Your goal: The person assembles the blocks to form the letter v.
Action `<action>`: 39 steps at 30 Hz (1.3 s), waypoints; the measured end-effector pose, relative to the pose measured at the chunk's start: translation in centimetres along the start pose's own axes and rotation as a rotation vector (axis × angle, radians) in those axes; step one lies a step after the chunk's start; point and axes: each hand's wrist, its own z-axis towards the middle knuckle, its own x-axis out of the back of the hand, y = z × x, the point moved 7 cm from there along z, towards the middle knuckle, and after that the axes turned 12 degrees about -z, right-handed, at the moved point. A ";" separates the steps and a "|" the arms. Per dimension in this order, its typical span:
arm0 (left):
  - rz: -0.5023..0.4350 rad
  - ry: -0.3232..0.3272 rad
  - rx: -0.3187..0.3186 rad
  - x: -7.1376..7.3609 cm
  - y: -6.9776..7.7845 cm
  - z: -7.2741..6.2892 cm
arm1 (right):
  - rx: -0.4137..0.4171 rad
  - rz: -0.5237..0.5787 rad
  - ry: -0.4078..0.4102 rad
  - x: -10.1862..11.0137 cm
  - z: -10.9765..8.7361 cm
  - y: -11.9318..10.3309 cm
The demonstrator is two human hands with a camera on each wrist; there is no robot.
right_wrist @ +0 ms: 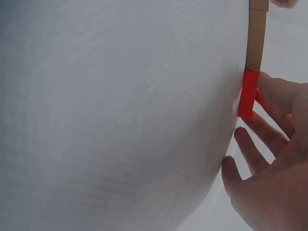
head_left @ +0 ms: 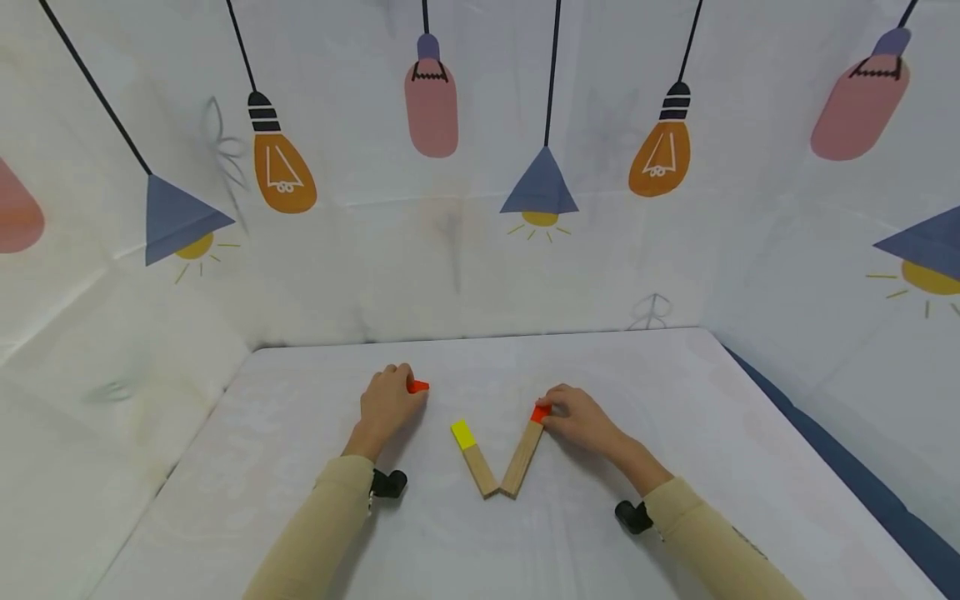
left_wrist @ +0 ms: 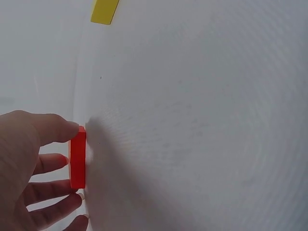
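Observation:
My left hand (head_left: 387, 406) is at the left of the table and pinches a red block (left_wrist: 78, 159) between thumb and fingers. To its right, two plain wooden blocks (head_left: 481, 473) (head_left: 521, 458) form a V, their near ends meeting at the bottom. A yellow block (head_left: 463, 434) lies end to end with the left wooden block. At the far end of the right wooden block lies a second red block (right_wrist: 248, 94). My right hand (head_left: 583, 421) pinches that red block by its sides, with the other fingers spread behind it.
A white-covered table (head_left: 660, 375) carries the blocks. Behind it stands a white backdrop printed with hanging lamps (head_left: 540, 187) and bulbs. Dark wrist mounts (head_left: 389, 484) sit under both sleeves. Blue material (head_left: 840, 462) shows beyond the table's right edge.

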 end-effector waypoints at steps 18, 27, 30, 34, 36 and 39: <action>-0.001 -0.034 -0.013 -0.1 0.3 -0.1 | 0.004 -0.026 0.006 0.2 -0.2 -0.4; -0.004 -0.023 -0.047 -0.3 0.3 -0.2 | 0.006 -0.033 0.005 0.2 -0.1 -0.4; 0.005 -0.027 -0.067 -0.4 0.4 -0.3 | 0.004 -0.034 0.003 0.1 -0.1 -0.3; 0.024 -0.035 -0.091 -0.5 0.7 -0.4 | 0.002 -0.040 0.005 0.0 -0.1 -0.1; 0.038 -0.036 -0.098 -0.5 0.9 -0.4 | 0.000 -0.041 0.008 -0.1 -0.1 0.0; 0.055 -0.039 -0.104 -0.5 1.1 -0.4 | 0.003 -0.041 0.011 -0.1 0.0 0.1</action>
